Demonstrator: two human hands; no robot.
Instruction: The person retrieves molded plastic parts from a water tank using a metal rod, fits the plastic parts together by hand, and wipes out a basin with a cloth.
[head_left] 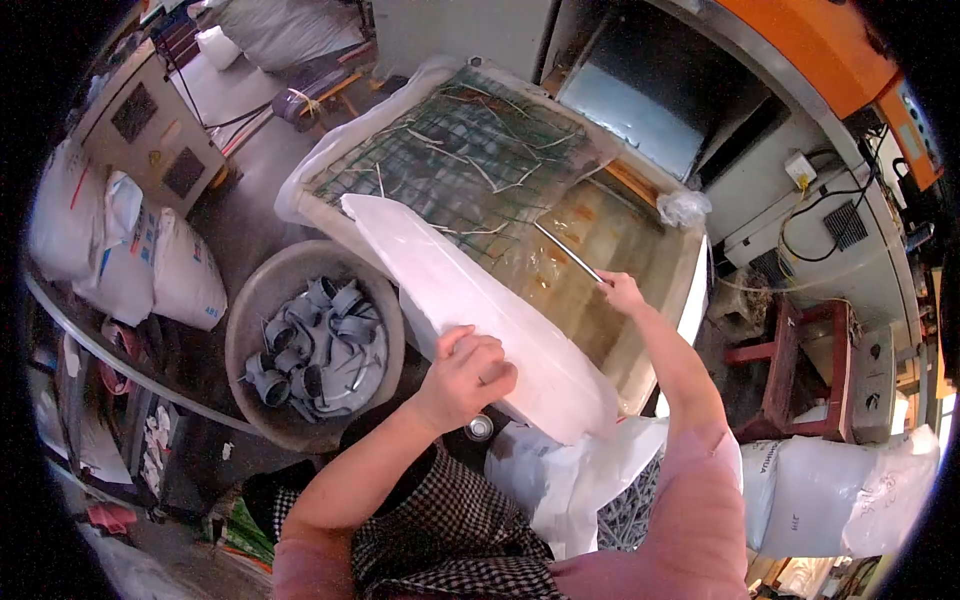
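My right hand (622, 292) is closed round a thin metal rod (572, 254), which reaches over a shallow tub (690, 290) with liquid in it. The rod's far tip is at the edge of a green mesh (470, 150) with pale thin strips lying on it. My left hand (466, 380) is curled into a fist beside a long white board (470, 285). Whether its fingers hold anything is hidden. The board slants along the tub's near side.
A round basin (245, 375) of grey plastic parts (320, 340) stands at the left. Full white sacks (190, 270) lie beyond it. An orange machine (825, 50) rises at the upper right. A dark red stand (800, 370) and wrapped bags (830, 495) are at the right.
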